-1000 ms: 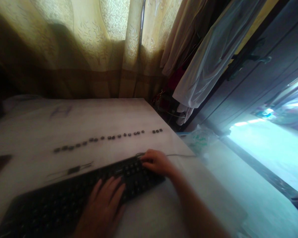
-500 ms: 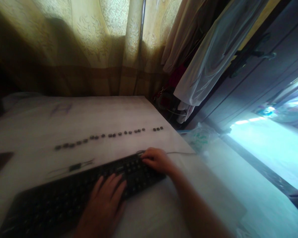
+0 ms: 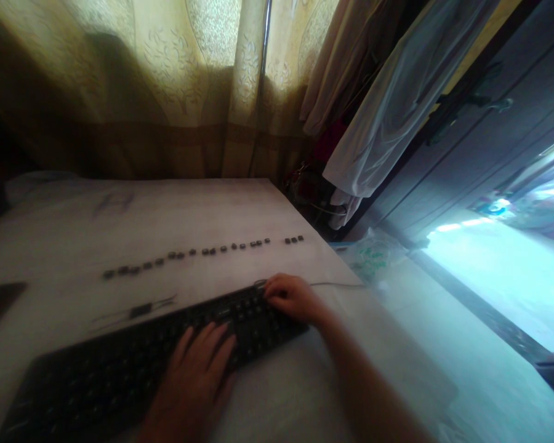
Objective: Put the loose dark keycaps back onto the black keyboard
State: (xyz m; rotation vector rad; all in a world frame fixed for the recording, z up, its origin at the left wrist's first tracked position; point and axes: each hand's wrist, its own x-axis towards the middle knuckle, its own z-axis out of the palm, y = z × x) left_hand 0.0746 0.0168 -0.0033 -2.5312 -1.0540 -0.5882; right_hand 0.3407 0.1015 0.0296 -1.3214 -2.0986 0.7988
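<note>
A black keyboard (image 3: pixel 96 375) lies slantwise on the white-covered table. My left hand (image 3: pixel 194 375) rests on its middle with fingers spread and stretched out. At the far right corner of the keyboard is my right hand (image 3: pixel 293 298), its fingers curled and pressed together over the upper keys. Whatever those fingers hold, if anything, is hidden. Behind the keyboard, several small dark keycaps (image 3: pixel 205 251) form a long uneven row. Between that row and the keyboard lies a small dark tool with thin wire prongs (image 3: pixel 141 310), blurred.
A cable (image 3: pixel 337 285) runs off the table's right edge. A dark flat object (image 3: pixel 0 301) sits at the left. Curtains (image 3: pixel 166 92) hang behind the table, and pale clothes (image 3: pixel 383 123) hang at right. A plastic bag (image 3: pixel 373 252) is beside the table.
My right hand's fingers have curled in slightly more at the keyboard's corner. My left hand, the keyboard and the row of keycaps look the same.
</note>
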